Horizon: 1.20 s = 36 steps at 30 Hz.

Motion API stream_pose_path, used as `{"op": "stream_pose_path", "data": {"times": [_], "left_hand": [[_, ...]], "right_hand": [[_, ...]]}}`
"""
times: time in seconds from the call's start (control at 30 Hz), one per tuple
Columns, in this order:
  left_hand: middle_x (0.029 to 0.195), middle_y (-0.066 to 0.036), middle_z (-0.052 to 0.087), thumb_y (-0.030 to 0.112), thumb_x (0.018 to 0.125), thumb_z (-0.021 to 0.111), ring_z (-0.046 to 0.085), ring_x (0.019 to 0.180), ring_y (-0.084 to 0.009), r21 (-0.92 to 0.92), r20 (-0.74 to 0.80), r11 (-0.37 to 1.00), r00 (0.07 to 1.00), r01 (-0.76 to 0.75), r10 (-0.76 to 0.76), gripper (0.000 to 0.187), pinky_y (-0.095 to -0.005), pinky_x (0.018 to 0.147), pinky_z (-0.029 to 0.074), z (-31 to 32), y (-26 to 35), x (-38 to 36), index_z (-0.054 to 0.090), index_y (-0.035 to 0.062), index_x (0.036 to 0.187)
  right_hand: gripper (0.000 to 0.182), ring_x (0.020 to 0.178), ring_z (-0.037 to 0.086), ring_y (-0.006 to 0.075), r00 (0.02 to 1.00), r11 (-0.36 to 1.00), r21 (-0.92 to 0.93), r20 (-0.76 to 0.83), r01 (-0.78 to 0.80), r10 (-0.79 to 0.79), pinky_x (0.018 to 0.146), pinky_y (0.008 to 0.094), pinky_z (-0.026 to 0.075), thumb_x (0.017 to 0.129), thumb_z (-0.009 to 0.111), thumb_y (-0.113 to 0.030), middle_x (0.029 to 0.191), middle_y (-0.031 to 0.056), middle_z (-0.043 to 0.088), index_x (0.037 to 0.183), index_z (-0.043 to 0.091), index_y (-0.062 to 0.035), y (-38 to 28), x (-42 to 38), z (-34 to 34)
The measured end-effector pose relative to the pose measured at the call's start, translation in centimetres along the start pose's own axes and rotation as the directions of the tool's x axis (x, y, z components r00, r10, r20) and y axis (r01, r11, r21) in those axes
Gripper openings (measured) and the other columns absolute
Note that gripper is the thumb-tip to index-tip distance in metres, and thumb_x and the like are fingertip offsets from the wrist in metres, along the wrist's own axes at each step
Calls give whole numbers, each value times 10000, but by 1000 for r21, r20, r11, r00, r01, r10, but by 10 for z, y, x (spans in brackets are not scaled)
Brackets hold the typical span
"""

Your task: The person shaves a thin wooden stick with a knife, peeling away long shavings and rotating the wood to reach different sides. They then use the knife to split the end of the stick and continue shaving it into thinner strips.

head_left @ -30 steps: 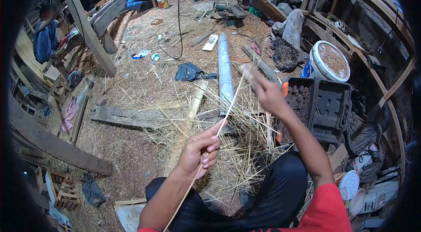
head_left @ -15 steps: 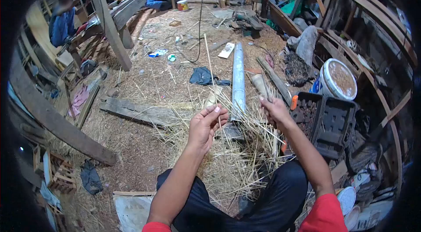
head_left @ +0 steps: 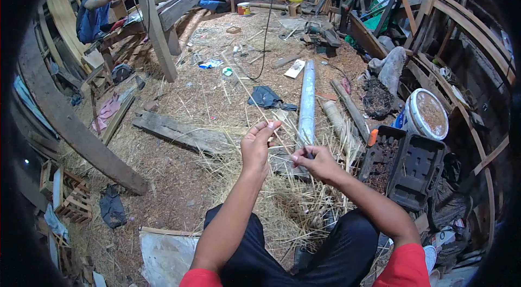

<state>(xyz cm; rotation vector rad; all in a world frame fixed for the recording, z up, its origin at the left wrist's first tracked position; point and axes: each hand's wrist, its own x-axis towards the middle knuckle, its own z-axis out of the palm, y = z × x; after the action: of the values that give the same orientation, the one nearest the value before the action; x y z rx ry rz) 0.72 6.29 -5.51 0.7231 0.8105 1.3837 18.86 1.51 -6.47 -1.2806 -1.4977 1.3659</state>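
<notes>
A thin pale bamboo stick (head_left: 244, 83) slants from the upper left down toward my hands. My left hand (head_left: 257, 148) is closed around it, pinching it between thumb and fingers. Close by on the right, my right hand (head_left: 319, 164) is closed near the stick's lower end. A slim, dark, knife-like tool (head_left: 302, 141) shows at its fingers, partly hidden by them. Below both hands lies a heap of pale shavings and split strips (head_left: 277, 200), between my knees.
A grey pole (head_left: 307, 102) and a weathered beam (head_left: 184, 134) lie ahead. To the right are an open black case (head_left: 415, 165) and a white bucket (head_left: 429, 113). A wooden post (head_left: 154, 24) stands left. Two people sit by a long bench (head_left: 179, 6) at the back left.
My right hand has moved left and down, close to my left hand. The stick now leans further left. The view has shifted slightly, and the person at far left has raised an arm.
</notes>
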Motion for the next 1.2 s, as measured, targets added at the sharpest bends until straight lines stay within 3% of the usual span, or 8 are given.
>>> {"op": "stream_pose_path", "data": {"times": [0.4, 0.47, 0.53, 0.7, 0.8, 1.0, 1.13, 1.2], "left_hand": [[953, -86, 715, 163, 917, 667, 659, 776, -110, -9, -215, 978, 955, -210, 204, 115, -245, 652, 502, -62, 55, 22, 634, 72, 979], [950, -132, 709, 137, 918, 659, 694, 798, -154, 33, -198, 966, 945, -258, 259, 137, -245, 657, 542, -57, 54, 18, 606, 31, 987], [958, -153, 705, 127, 923, 649, 699, 819, -171, 90, -200, 949, 928, -301, 313, 151, -252, 674, 559, -51, 55, 16, 591, 7, 992], [1020, -223, 669, 80, 935, 606, 699, 910, -256, -19, -155, 970, 959, -242, 237, 155, -322, 797, 588, -30, 45, 3, 544, -38, 1014], [1023, -229, 658, 67, 933, 598, 691, 946, -282, -45, -68, 993, 992, -111, 107, 159, -345, 834, 584, -6, 35, -18, 539, -43, 1032], [1006, -197, 663, 33, 904, 597, 703, 902, -262, 24, 158, 998, 985, 66, -69, 152, -343, 797, 596, 0, 34, -40, 580, -50, 1030], [1007, -164, 673, 27, 886, 609, 704, 748, -174, 304, 399, 937, 871, 169, -287, 264, -247, 585, 592, -11, 53, -39, 585, -74, 1128], [955, -138, 667, 50, 922, 550, 590, 538, -83, 252, 405, 915, 825, 315, -395, 329, -179, 404, 456, -3, 49, -43, 548, -79, 1224]], "right_hand": [[251, 718, 591, 100, 992, 943, -325, 125, 76, -37, 699, 279, 483, 901, 696, -242, 799, 35, 687, 954, 701, 3, 18, 6, -80], [236, 715, 603, 104, 824, 641, -672, -80, 371, -561, 673, 275, 483, 914, 676, -217, 788, 54, 686, 950, 695, 15, 25, 11, -82], [212, 713, 607, 104, 745, 819, -545, -468, 180, -475, 681, 277, 480, 924, 655, -192, 768, 62, 676, 951, 690, 16, -5, 4, -61], [379, 577, 552, 80, 877, 955, -189, -387, 229, -287, 499, 254, 423, 992, 556, -329, 758, 57, 655, 1017, 644, 40, -21, 11, -15], [344, 457, 446, 39, 858, 890, 377, -513, 256, -30, 394, 214, 331, 1000, 542, -318, 754, 36, 635, 1081, 616, 8, -49, 17, -17], [266, 399, 381, 28, 822, 851, 413, -568, 324, -38, 350, 205, 260, 995, 547, -301, 717, 12, 600, 958, 602, -43, -35, 21, -45], [285, 401, 385, 28, 891, 894, 394, -454, 211, -10, 356, 210, 254, 975, 576, -321, 706, 10, 602, 938, 607, -40, -32, 17, -56], [286, 403, 390, 27, 919, 918, 355, -394, 175, -22, 361, 210, 258, 975, 576, -319, 696, 8, 603, 932, 611, -38, -37, 15, -53]]}}
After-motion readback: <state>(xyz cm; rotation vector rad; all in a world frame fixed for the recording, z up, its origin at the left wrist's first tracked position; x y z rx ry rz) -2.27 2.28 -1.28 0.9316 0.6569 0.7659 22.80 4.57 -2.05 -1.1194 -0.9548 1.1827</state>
